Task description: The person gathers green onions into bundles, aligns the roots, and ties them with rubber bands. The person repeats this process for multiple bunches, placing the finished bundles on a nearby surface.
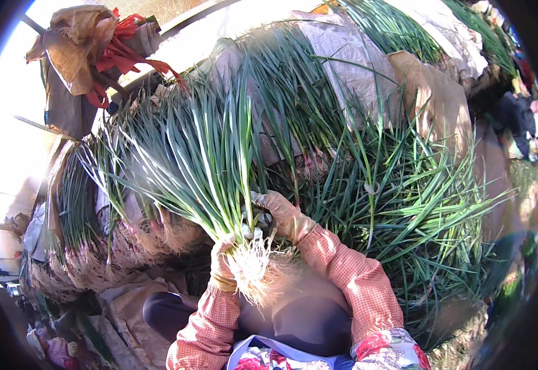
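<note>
A bundle of green onion-like plants [208, 171] with long leaves and pale, stringy roots [262, 273] stands in front of my lap. Gloved, my left hand [223, 261] is closed around the bundle's lower stems on their left side, just above the roots. On the right side of the stems is my right hand [283, 215], also gloved, its fingers curved against a few pale stems at the bundle's edge. Whether those fingers grip them is hard to make out. Checked sleeves cover both forearms.
Loose green plants [426, 203] lie heaped at the right. Rows of bundled plants with roots [79, 263] curve along the left, and more lie beyond under woven sacks [352, 64]. Red strips [128, 51] and brown cloth hang from a pole at upper left.
</note>
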